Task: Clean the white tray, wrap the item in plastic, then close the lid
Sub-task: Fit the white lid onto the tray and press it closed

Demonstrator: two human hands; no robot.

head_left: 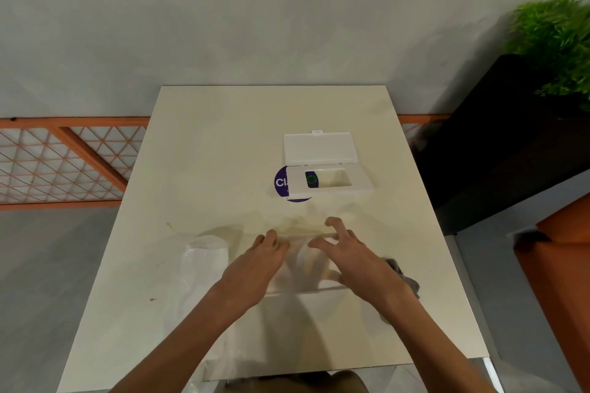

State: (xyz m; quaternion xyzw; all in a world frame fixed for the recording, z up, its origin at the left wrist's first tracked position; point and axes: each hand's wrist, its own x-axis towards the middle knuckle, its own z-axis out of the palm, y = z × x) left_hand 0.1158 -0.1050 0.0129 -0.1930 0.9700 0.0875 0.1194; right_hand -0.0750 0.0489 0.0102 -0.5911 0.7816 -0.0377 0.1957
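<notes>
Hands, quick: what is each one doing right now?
Left hand: fingers curled, pinching the clear plastic wrap.
Right hand: fingers spread, pressing on the same plastic.

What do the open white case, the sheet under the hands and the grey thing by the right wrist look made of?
White case: likely rigid moulded plastic, smooth with a slight sheen, thin hinged lid. Sheet: thin clear plastic film; the table shows through its wrinkles. Grey thing: probably a soft matte cloth, crumpled, mostly hidden.

White lidded box [329,182] over a purple sticker [282,183], cream table [223,153], orange lattice fence [64,163].
</notes>
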